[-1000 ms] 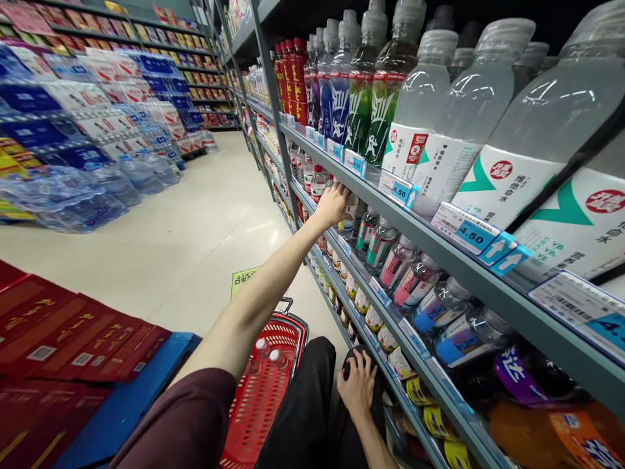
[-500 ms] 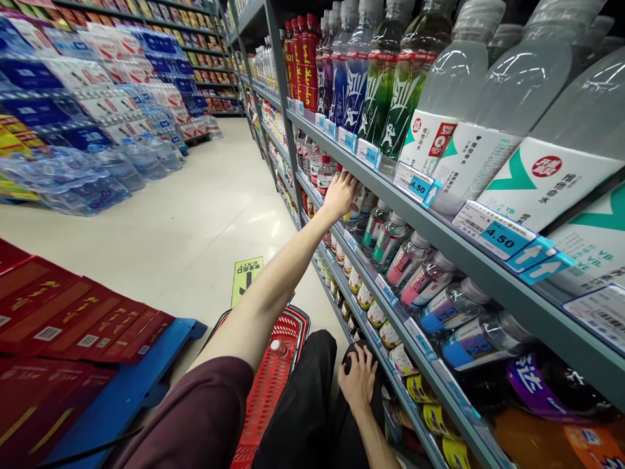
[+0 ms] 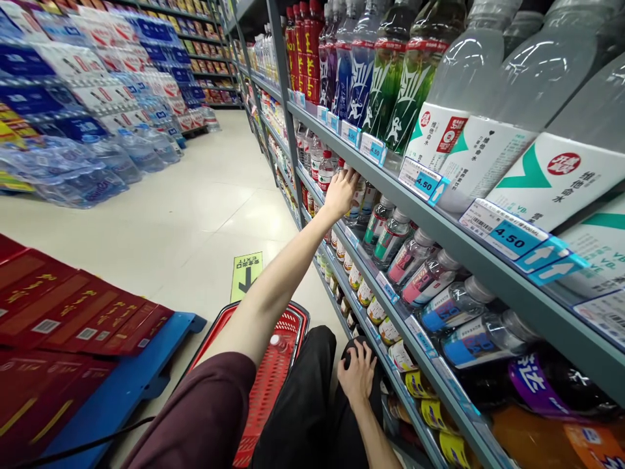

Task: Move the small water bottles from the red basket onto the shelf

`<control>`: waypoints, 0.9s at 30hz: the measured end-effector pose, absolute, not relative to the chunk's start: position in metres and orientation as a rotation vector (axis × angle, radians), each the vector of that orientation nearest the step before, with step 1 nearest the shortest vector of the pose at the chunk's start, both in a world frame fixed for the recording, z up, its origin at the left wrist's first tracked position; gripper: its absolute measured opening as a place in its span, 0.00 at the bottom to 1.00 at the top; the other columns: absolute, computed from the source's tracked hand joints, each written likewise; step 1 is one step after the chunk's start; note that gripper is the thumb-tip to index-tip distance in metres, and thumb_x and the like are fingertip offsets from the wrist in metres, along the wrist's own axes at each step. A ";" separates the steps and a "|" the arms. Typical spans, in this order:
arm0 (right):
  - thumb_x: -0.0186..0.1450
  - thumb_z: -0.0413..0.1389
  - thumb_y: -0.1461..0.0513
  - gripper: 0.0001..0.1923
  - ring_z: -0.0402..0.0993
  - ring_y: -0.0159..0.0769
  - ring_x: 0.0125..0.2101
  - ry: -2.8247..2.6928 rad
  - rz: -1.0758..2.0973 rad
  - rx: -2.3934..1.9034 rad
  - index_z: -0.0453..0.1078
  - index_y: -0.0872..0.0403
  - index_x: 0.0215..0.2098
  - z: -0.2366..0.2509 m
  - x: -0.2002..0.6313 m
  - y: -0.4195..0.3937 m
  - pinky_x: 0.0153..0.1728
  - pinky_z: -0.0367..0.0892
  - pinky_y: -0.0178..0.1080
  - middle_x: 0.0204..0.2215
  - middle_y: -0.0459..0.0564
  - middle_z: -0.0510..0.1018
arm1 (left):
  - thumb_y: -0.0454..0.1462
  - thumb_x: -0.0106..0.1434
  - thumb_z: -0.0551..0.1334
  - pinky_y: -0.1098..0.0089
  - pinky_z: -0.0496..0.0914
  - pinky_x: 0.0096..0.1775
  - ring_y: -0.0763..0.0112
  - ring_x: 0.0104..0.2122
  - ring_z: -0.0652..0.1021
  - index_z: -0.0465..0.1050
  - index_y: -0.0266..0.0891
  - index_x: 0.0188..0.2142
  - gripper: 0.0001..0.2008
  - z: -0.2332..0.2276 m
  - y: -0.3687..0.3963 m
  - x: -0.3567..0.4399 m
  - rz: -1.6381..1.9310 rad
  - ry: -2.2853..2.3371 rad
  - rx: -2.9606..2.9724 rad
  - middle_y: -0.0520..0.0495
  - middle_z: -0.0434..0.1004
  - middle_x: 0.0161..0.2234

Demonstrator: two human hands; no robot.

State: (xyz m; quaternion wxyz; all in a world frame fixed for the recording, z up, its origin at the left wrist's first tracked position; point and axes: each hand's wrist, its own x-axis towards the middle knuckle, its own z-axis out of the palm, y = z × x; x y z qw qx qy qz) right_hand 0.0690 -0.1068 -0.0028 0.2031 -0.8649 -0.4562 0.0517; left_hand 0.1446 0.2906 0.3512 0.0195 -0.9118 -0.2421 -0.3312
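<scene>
The long grey shelf rack runs down the right, its price tags reading 4.50 under tall bottles marked VB. A red basket sits by the knees. The left hand closes around a small bottle on the middle shelf. The right hand rests spread on the black-trousered knee.

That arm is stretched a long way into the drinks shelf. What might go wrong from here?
1. The left hand reaches among tightly packed bottles; pulling one out may knock its neighbours over or off the shelf.
2. The person is low down, right hand on a knee, leaning far over, so balance may slip.
3. The red basket sits close beside the legs and could trip them.
</scene>
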 end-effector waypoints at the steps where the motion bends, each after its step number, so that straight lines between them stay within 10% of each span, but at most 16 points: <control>1: 0.65 0.52 0.64 0.16 0.62 0.57 0.66 -1.276 0.145 -2.418 0.78 0.53 0.47 -0.002 0.069 -0.107 0.63 0.57 0.65 0.63 0.60 0.74 | 0.37 0.64 0.69 0.45 0.55 0.69 0.41 0.69 0.59 0.56 0.29 0.69 0.39 0.345 0.286 0.141 -1.111 -0.749 -2.812 0.28 0.56 0.71; 7: 0.66 0.52 0.63 0.16 0.63 0.58 0.65 -1.305 0.092 -2.432 0.79 0.53 0.47 -0.005 0.069 -0.107 0.62 0.58 0.65 0.62 0.60 0.75 | 0.33 0.70 0.54 0.53 0.59 0.69 0.57 0.66 0.66 0.63 0.36 0.65 0.24 0.211 0.205 0.070 -1.730 -1.342 -2.682 0.34 0.66 0.64; 14: 0.66 0.51 0.61 0.16 0.64 0.57 0.64 -1.362 0.029 -2.401 0.79 0.53 0.45 -0.008 0.075 -0.112 0.60 0.60 0.62 0.60 0.61 0.76 | 0.37 0.70 0.53 0.57 0.73 0.56 0.54 0.51 0.81 0.78 0.34 0.47 0.16 -0.002 0.053 -0.076 -0.669 -2.492 -2.981 0.34 0.83 0.46; 27: 0.65 0.50 0.58 0.18 0.64 0.59 0.62 -1.455 0.003 -2.391 0.78 0.54 0.46 -0.013 0.087 -0.123 0.58 0.62 0.60 0.60 0.61 0.76 | 0.46 0.73 0.58 0.61 0.74 0.48 0.63 0.43 0.79 0.75 0.34 0.48 0.17 -0.105 -0.073 -0.218 0.080 -3.203 -2.681 0.42 0.79 0.44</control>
